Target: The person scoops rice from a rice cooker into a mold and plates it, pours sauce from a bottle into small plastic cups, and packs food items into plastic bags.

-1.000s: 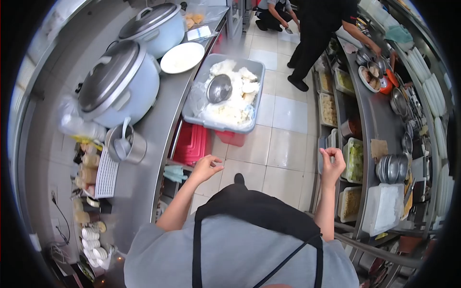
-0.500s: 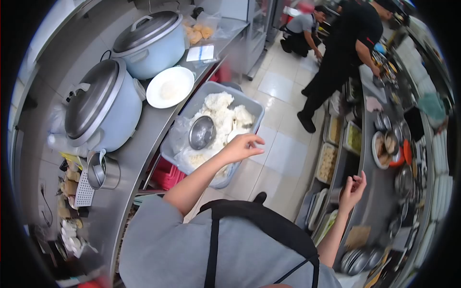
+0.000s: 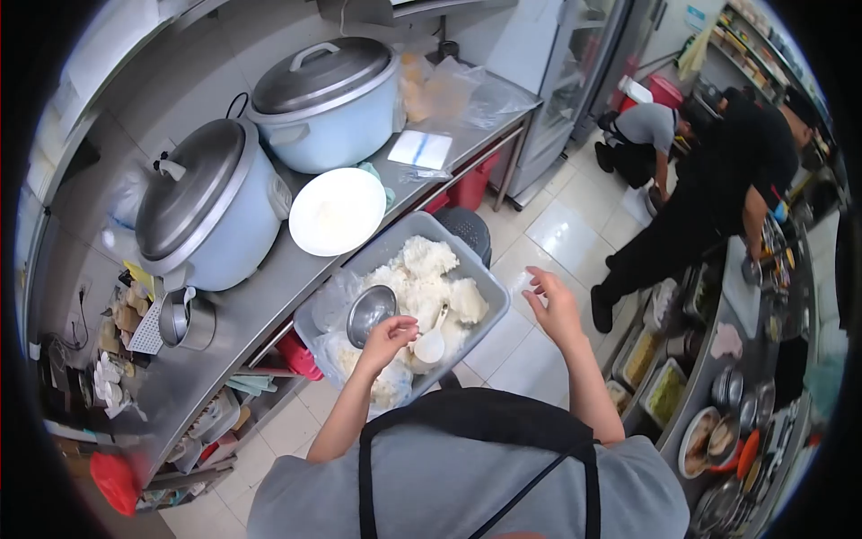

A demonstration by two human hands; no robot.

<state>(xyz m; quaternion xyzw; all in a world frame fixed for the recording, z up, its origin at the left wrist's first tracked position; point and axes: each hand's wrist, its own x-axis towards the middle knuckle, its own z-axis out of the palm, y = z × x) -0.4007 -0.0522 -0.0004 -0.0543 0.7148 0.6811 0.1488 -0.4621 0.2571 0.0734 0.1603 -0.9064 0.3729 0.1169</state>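
Observation:
My left hand [image 3: 388, 343] hovers over a grey plastic tub [image 3: 503, 292], with loosely bent fingers and nothing visible in it. Close beside that hand lies a round metal bowl [image 3: 372, 310] on the white cooked rice [image 3: 426, 260]. A white rice paddle [image 3: 431, 344] rests in the rice just right of the same hand. Clear plastic film [image 3: 334, 305] lines the tub's left part. Past the tub's right rim, my right hand [image 3: 554, 307] is raised over the floor, its fingers curved and apart, holding nothing.
Two lidded rice cookers [image 3: 328, 112] and a white plate [image 3: 337, 213] stand on the steel counter [image 3: 260, 310] at left. Two people, one crouching [image 3: 646, 135] and one in black [image 3: 718, 189], are at the upper right. Food trays [image 3: 664, 393] line the right counter.
My view has turned to the right. My left hand has moved back toward the metal bowl, and my right hand has swung from the right counter to beside the tub.

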